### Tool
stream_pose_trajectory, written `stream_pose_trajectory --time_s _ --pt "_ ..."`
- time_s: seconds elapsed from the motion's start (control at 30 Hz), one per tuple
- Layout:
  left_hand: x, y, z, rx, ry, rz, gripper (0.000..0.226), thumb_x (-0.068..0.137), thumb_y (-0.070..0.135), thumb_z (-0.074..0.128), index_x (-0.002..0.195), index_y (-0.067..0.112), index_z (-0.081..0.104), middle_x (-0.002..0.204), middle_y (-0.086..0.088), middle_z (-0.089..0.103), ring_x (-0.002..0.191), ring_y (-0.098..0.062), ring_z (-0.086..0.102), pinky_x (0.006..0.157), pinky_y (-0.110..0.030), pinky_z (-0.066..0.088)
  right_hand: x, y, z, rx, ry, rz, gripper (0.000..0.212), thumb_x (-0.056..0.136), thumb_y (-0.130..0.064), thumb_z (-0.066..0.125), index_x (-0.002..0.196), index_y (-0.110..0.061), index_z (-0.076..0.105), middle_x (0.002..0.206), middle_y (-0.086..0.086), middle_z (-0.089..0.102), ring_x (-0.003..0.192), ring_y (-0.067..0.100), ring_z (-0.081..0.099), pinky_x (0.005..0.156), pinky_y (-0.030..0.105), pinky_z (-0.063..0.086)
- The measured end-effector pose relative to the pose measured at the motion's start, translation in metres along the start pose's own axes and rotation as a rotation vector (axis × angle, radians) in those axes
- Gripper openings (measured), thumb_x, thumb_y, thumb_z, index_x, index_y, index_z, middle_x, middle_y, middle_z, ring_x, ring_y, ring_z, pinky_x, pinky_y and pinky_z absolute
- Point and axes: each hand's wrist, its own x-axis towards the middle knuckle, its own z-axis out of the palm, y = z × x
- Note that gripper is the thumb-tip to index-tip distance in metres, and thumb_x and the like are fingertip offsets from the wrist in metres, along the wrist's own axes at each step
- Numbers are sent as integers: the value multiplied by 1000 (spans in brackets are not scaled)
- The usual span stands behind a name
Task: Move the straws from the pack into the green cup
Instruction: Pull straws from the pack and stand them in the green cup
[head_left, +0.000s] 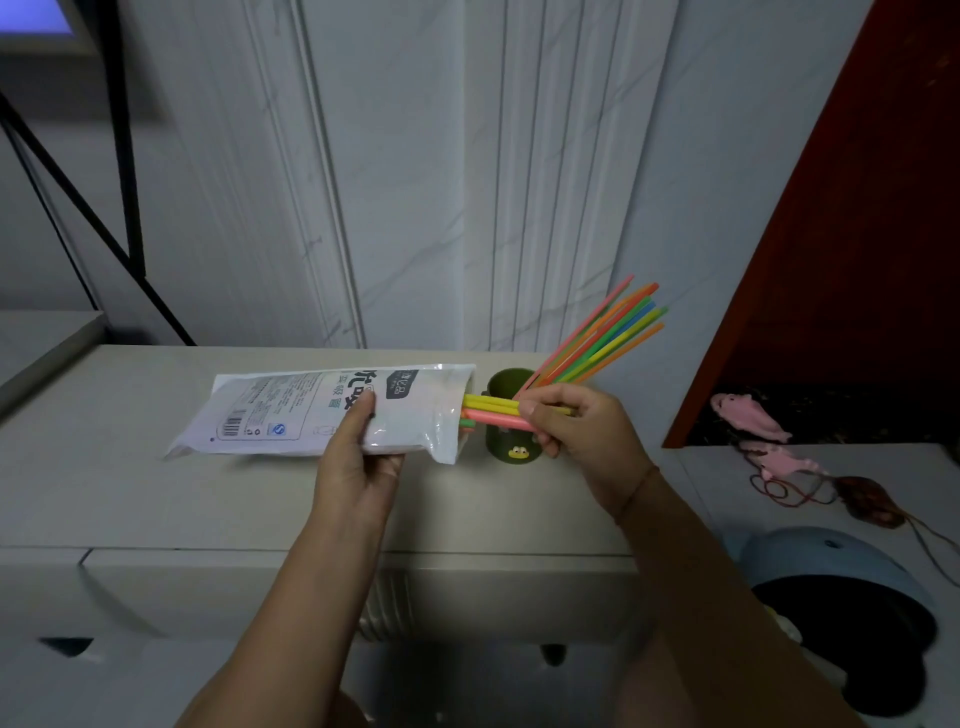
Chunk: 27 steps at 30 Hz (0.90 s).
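Straws (491, 408) pinched by right hand (576, 436); left hand (358, 457) grips pack (322, 410).

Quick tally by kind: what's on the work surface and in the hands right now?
Straw pack: 1, held by left hand
Green cup: 1
Straw bunches: 2, one in the cup, one being pulled from the pack by right hand
Total: 4

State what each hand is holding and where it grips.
Left hand holds the straw pack near its middle, thumb on the printed face. Right hand pinches the yellow and pink straws protruding from the pack's open end.
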Motion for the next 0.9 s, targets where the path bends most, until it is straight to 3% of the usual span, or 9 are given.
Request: stream_pose_trajectory --time_s 0.2,0.33,0.5,0.67,0.9 --pt "-3 -8 2 58 -2 -36 30 85 4 66 114 13 62 105 -6 74 99 -20 70 93 -46 53 0 1 -3 -20 -136 56 7 84 -2 64 87 -6 69 46 -5 60 41 4 51 41 15 42" --pt "-2 -6 0 56 16 -38 26 84 -1 64 106 13 62 94 -5 76 93 -20 71 88 -46 55 4 1 -7 11 -67 99 11 86 -2 61 94 3 67 42 -4 57 37 3 49 37 14 39" --pt "4 5 -8 52 41 -33 17 86 0 62 98 13 64 85 -3 77 94 -19 70 83 -41 57 5 0 -23 58 2 121 7 88 -3 59 86 -4 66 46 -3 57 40 4 49 38 15 40" --pt "4 6 -9 47 61 -30 15 87 0 62 94 13 64 80 -2 77 85 -17 71 80 -40 57 6 0 -28 199 27 164 9 91 -5 54 87 -2 62 62 8 59 42 7 54 38 18 44" --pt "-1 -5 -7 37 67 -56 17 86 -2 62 95 12 64 80 -3 76 79 -16 73 76 -40 58 6 9 -9 351 -56 173 18 91 -20 55 95 -5 63 79 6 60 59 11 56 47 18 44"
